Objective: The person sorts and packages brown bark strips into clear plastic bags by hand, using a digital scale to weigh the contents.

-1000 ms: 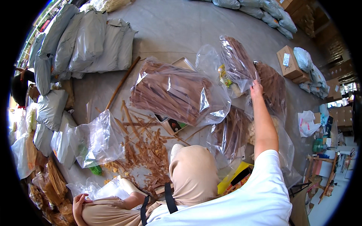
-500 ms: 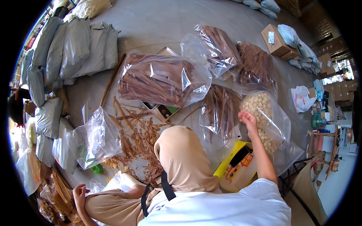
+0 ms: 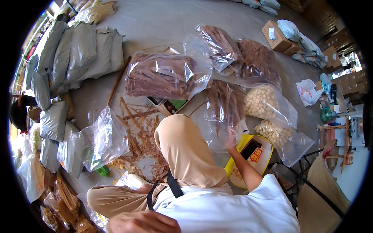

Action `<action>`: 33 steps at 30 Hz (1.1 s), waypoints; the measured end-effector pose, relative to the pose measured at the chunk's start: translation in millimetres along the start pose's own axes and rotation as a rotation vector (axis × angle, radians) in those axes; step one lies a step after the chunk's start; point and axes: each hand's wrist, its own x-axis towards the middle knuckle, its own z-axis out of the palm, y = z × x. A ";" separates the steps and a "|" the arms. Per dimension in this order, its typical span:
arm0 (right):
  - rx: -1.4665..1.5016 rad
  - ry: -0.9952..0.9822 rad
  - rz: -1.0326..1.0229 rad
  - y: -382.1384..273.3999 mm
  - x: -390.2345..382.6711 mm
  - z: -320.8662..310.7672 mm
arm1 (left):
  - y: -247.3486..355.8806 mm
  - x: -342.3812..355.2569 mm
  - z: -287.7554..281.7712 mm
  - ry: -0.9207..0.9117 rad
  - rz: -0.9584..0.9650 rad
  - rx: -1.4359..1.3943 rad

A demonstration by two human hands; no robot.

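My right hand (image 3: 232, 140) reaches down to the lower end of a clear bag of brown strips (image 3: 224, 101), beside its white label. Plastic and blur hide its fingers, so I cannot tell whether it grips the bag. Close below me, my left hand (image 3: 143, 222) shows its back in front of my white shirt; its fingers are blurred and partly cut off. Just right of the strips lie a clear bag of pale round pieces (image 3: 261, 101) and another bag of pale pieces (image 3: 274, 133). A yellow-edged bag (image 3: 269, 155) with a dark phone-like object (image 3: 249, 148) on it is beside my right forearm.
A larger bag of brown strips (image 3: 161, 75) rests on a scale (image 3: 171, 106). Two more strip bags (image 3: 219, 48) (image 3: 258, 64) lie beyond. Brown scraps (image 3: 145, 136) litter the floor near a stick (image 3: 118, 81). Grey parcels (image 3: 81, 50) are stacked left; cartons (image 3: 278, 37) stand far right.
My right hand has moved left and nearer, from over the pale pieces to the strip bag's lower end. My left hand has come from beside my left leg to in front of my shirt.
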 end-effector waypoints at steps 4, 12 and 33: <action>0.228 0.158 0.243 45.0 20.9 45.0 | -0.9 -2.0 20.1 0.121 0.098 -0.019; 0.993 -0.103 0.820 -14.5 37.7 40.7 | 19.3 -9.7 40.3 0.194 0.008 -0.008; -0.090 -0.874 0.073 -23.4 -62.5 -12.9 | 29.4 -116.9 8.0 0.849 -0.305 0.634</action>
